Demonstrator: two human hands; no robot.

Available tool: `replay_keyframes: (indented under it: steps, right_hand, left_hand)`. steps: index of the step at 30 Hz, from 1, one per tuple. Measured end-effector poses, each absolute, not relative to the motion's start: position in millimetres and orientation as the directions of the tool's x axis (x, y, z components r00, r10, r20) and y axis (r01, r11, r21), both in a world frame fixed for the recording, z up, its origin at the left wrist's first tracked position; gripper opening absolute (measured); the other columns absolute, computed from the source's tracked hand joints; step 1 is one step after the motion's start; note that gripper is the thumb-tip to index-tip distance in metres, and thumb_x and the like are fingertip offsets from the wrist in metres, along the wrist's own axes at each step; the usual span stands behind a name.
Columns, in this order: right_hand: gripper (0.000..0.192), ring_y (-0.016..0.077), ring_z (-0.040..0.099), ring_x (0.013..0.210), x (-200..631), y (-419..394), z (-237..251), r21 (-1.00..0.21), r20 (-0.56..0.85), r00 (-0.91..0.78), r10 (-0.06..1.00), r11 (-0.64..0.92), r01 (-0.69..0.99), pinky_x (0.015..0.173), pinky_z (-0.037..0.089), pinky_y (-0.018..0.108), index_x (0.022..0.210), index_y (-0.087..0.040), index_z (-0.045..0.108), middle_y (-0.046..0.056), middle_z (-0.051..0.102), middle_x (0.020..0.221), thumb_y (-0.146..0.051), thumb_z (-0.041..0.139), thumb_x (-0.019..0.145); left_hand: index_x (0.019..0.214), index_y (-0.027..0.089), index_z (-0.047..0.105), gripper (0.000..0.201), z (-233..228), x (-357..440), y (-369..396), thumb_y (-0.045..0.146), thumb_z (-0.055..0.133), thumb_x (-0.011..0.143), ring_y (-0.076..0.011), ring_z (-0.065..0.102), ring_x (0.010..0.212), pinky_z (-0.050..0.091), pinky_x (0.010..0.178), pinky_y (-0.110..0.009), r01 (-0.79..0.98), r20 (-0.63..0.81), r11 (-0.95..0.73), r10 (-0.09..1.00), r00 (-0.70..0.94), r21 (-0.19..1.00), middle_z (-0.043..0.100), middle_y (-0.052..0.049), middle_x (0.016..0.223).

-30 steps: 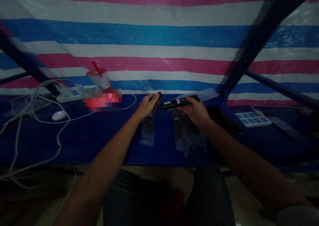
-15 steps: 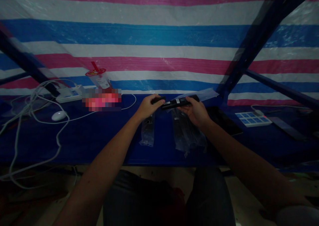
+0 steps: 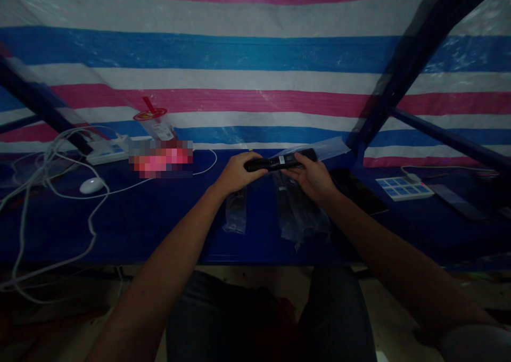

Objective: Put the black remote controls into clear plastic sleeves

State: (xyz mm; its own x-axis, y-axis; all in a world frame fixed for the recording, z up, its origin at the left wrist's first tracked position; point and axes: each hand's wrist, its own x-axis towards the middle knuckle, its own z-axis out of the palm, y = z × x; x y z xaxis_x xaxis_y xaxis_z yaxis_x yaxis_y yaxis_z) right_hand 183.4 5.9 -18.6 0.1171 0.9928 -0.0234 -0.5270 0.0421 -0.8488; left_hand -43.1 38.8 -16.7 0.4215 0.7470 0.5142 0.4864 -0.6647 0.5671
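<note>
A striped pink, white and blue tarp is hanging behind a dark blue tabletop, seen in dim light from the head camera. On the tabletop, clear plastic bags are lying just beneath the person's hands, with a smaller bag beside them on the left. A white mouse and loose cables are sitting well off to the left.

The right hand is gripping the right end of a long black device, holding it level above the bags. The left hand, which a second ago was pinching a small dark piece apart from the device, is now closing around its left end, so the piece appears to be seated against it. Both hands are now clasping the one device.
</note>
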Motion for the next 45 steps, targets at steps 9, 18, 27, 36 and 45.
replay_keyframes:
  steps: [9, 18, 27, 36, 45]
  right_hand:
    - [0.013, 0.0219, 0.075, 0.085, 180.2, 3.9, -22.5, -0.863, 0.006, 0.054, 0.999, 0.033, -0.505, 0.086, 0.064, 0.042, 0.086, -0.019, 0.064, 0.005, 0.075, 0.089, -0.022, 0.076, 0.082]
    - [0.006, 0.0214, 0.075, 0.083, 179.7, 1.5, -17.3, -0.842, 0.025, 0.043, 0.999, 0.044, -0.538, 0.083, 0.065, 0.042, 0.084, -0.018, 0.065, 0.006, 0.075, 0.089, -0.017, 0.071, 0.085]
    - [0.012, 0.0210, 0.074, 0.086, 181.2, 2.0, -14.2, -0.816, -0.014, 0.068, 0.998, 0.028, -0.578, 0.088, 0.063, 0.045, 0.084, -0.020, 0.062, 0.003, 0.073, 0.086, -0.018, 0.073, 0.082]
    - [0.015, 0.0203, 0.074, 0.083, 176.9, 1.0, -18.5, -0.820, 0.025, 0.073, 0.997, 0.062, -0.569, 0.087, 0.062, 0.044, 0.088, -0.019, 0.062, 0.002, 0.073, 0.086, -0.019, 0.075, 0.080]
    - [0.013, 0.0203, 0.074, 0.084, 175.8, -1.8, -14.1, -0.803, 0.021, 0.072, 0.997, 0.060, -0.593, 0.089, 0.062, 0.043, 0.084, -0.020, 0.063, 0.002, 0.073, 0.085, -0.019, 0.075, 0.080]
  left_hand:
    - [0.111, 0.021, 0.072, 0.035, -17.9, -40.7, 39.1, 0.034, 0.077, 0.080, -0.0223, 0.068, 0.096, 0.050, 0.087, -0.038, 0.510, 0.512, -0.710, 0.704, 0.493, 0.486, 0.074, -0.007, 0.105]
    - [0.115, 0.022, 0.072, 0.047, -21.5, -34.3, 40.9, 0.043, 0.082, 0.074, -0.0246, 0.061, 0.105, 0.048, 0.095, -0.041, 0.437, 0.466, -0.619, 0.783, 0.412, 0.653, 0.068, -0.007, 0.106]
    - [0.109, 0.009, 0.068, 0.025, -8.4, -35.1, 38.4, 0.024, 0.061, 0.091, -0.0192, 0.069, 0.067, 0.050, 0.056, -0.030, -0.182, -0.006, 0.089, 0.910, 0.415, 0.979, 0.071, -0.014, 0.089]
    - [0.101, 0.006, 0.069, 0.024, -18.6, -39.6, 46.8, 0.022, 0.074, 0.085, -0.0198, 0.071, 0.064, 0.046, 0.056, -0.026, -0.158, 0.018, 0.046, 0.924, 0.381, 0.986, 0.072, -0.013, 0.076]
    - [0.094, 0.009, 0.064, 0.023, -8.8, -32.1, 37.2, 0.028, 0.075, 0.085, -0.0178, 0.069, 0.061, 0.048, 0.053, -0.027, -0.204, 0.027, 0.050, 0.934, 0.356, 0.978, 0.069, -0.011, 0.075]
